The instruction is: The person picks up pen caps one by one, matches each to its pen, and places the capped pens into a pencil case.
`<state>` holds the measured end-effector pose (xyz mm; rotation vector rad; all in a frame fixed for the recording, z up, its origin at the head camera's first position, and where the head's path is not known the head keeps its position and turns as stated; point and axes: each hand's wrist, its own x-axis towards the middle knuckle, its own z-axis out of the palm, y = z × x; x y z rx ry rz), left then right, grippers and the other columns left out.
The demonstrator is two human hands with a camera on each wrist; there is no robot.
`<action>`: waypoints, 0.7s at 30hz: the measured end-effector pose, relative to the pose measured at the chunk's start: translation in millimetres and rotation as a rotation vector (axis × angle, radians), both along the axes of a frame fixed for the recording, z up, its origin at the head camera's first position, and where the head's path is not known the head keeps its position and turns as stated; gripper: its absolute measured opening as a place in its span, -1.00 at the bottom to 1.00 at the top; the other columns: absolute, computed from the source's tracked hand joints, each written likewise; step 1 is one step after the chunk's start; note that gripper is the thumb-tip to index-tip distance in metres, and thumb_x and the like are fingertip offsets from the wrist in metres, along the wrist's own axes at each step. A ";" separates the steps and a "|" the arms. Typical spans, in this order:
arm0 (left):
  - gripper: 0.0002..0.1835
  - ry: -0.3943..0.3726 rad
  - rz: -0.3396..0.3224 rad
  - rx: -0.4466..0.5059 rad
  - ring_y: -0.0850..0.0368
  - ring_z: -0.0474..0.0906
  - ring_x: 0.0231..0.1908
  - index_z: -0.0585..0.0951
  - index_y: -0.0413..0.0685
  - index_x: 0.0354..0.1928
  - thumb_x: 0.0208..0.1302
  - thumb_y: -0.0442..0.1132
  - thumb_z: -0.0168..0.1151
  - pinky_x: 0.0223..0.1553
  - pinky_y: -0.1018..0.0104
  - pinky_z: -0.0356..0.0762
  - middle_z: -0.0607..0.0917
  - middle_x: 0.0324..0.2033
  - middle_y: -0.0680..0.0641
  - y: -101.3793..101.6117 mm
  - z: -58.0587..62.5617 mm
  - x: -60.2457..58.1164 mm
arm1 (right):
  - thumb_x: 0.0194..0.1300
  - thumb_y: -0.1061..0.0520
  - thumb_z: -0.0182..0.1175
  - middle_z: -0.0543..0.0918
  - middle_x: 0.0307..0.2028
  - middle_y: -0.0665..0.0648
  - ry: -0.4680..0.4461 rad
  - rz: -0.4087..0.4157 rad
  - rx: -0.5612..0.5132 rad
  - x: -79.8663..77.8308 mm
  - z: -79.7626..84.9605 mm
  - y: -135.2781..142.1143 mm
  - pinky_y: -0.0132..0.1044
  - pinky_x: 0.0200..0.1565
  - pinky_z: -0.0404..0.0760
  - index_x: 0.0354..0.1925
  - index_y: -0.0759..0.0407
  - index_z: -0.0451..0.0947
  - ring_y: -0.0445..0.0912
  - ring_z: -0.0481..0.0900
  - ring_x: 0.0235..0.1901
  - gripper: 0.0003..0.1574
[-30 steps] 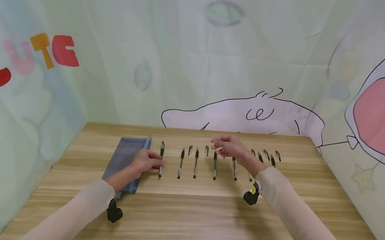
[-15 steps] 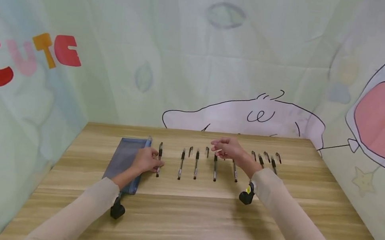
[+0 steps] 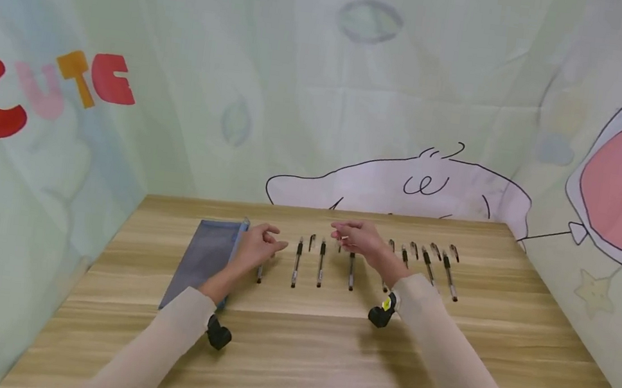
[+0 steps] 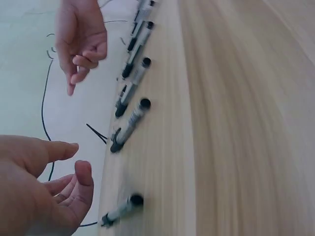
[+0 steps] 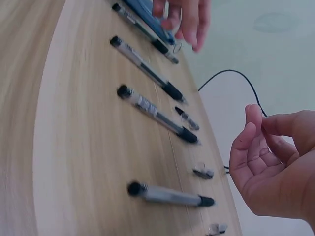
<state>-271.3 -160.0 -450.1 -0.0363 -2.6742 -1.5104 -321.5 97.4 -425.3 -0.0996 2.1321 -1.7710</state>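
Note:
My left hand (image 3: 254,248) hovers over the leftmost pen (image 3: 259,274), beside a grey-blue zip pouch (image 3: 201,252). In the left wrist view its thumb and fingers stand apart with nothing between them. The hand hides the upper part of that pen in the head view; in the right wrist view the pen (image 5: 142,30) looks capped. My right hand (image 3: 362,239) is held above the row, fingers loosely bent, and no object shows in it. Below it lies an uncapped black pen (image 3: 352,273). Two more uncapped pens, one of them this pen (image 3: 296,263), lie between the hands.
Several loose black caps, such as this cap (image 3: 312,242), lie behind the pens. More uncapped pens, including a slanted pen (image 3: 450,278), lie to the right. The wooden table (image 3: 302,361) meets a printed curtain (image 3: 319,124) at its back edge.
My left hand has let go of the leftmost pen, risen and moved slightly right and away from me. My right hand has shifted a little left.

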 end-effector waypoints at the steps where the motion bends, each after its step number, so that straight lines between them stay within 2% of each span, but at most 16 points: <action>1: -0.53 -0.033 -0.014 0.045 -0.08 0.67 -0.48 0.53 -0.40 0.23 0.35 -0.30 0.35 -0.52 0.37 0.56 0.72 -0.32 -0.28 4.3 0.7 -1.4 | 0.59 0.11 0.05 0.76 -0.19 0.07 0.002 0.002 -0.015 0.8 -0.2 -2.7 -0.38 -0.16 0.66 0.33 0.34 0.48 -0.21 0.62 -0.34 -0.51; 3: -0.51 -0.088 -0.020 0.090 0.00 0.68 -0.52 0.51 -0.39 0.25 0.35 -0.31 0.35 -0.53 0.36 0.61 0.74 -0.28 -0.31 13.1 1.4 -3.8 | 0.59 0.13 0.05 0.74 -0.26 -0.01 0.004 0.010 -0.044 2.6 -1.3 -8.5 -0.42 -0.21 0.64 0.32 0.35 0.48 -0.23 0.61 -0.37 -0.52; 6: -0.49 -0.139 -0.018 0.094 0.14 0.66 -0.57 0.50 -0.38 0.25 0.31 -0.32 0.38 -0.51 0.38 0.66 0.76 -0.22 -0.33 24.5 0.8 -5.9 | 0.59 0.13 0.05 0.74 -0.26 -0.02 -0.001 0.023 -0.074 6.1 -3.2 -16.2 -0.40 -0.21 0.66 0.32 0.35 0.49 -0.25 0.62 -0.38 -0.53; 11: -0.43 -0.174 -0.013 0.077 0.25 0.61 -0.61 0.47 -0.36 0.25 0.24 -0.35 0.43 -0.50 0.42 0.64 0.78 -0.21 -0.29 36.7 -0.6 -7.9 | 0.59 0.11 0.06 0.74 -0.05 0.16 -0.029 0.012 -0.104 10.3 -3.2 -23.2 -0.34 -0.10 0.67 0.31 0.28 0.52 -0.23 0.62 -0.34 -0.54; 13: -0.42 -0.200 -0.007 0.105 0.27 0.58 -0.63 0.47 -0.35 0.25 0.22 -0.37 0.44 -0.50 0.44 0.62 0.77 -0.27 -0.23 39.5 -1.8 -8.4 | 0.59 0.09 0.06 0.71 0.06 0.23 -0.041 0.006 -0.119 10.3 -3.3 -23.9 -0.35 -0.08 0.66 0.34 0.27 0.49 -0.24 0.61 -0.33 -0.52; 16: -0.39 -0.218 0.001 0.113 0.29 0.53 -0.67 0.46 -0.34 0.26 0.18 -0.39 0.45 -0.52 0.47 0.55 0.72 -0.44 -0.09 42.7 -4.1 -7.3 | 0.59 0.08 0.07 0.72 0.02 0.18 -0.060 -0.002 -0.140 9.3 -4.1 -23.2 -0.38 -0.09 0.64 0.37 0.27 0.45 -0.25 0.60 -0.32 -0.49; 18: -0.38 -0.223 0.012 0.073 0.29 0.50 -0.68 0.46 -0.31 0.26 0.16 -0.39 0.46 -0.51 0.49 0.49 0.64 -0.56 0.02 44.6 -7.3 -7.0 | 0.59 0.08 0.07 0.74 -0.09 0.08 -0.072 -0.008 -0.154 8.2 -5.1 -22.1 -0.38 -0.09 0.64 0.38 0.27 0.44 -0.25 0.61 -0.32 -0.48; 21: -0.36 -0.209 0.030 -0.012 0.28 0.47 -0.71 0.47 -0.29 0.25 0.12 -0.39 0.48 -0.55 0.49 0.42 0.62 -0.64 0.05 46.7 -12.3 -6.1 | 0.58 0.09 0.08 0.73 -0.19 -0.02 -0.084 -0.015 -0.165 6.2 -8.2 -19.8 -0.40 -0.13 0.65 0.36 0.27 0.46 -0.26 0.62 -0.33 -0.50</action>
